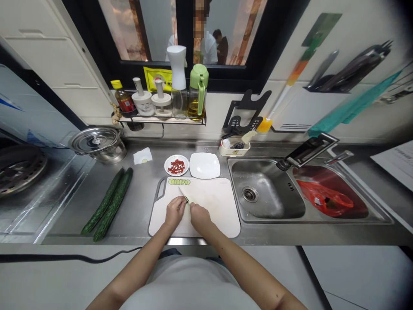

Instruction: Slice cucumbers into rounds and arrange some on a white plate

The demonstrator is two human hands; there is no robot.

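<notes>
A white cutting board lies on the steel counter in front of me. My left hand presses down on a piece of cucumber that is mostly hidden under its fingers. My right hand grips a knife whose blade points away from me, next to the left hand's fingertips. A row of several cucumber slices lies along the board's far edge. Two whole cucumbers lie on the counter left of the board.
Behind the board stand a small plate of chopped red pieces and an empty white square plate. To the right is a sink, with a red bag in its right basin. A lidded pot and a condiment rack sit at the back left.
</notes>
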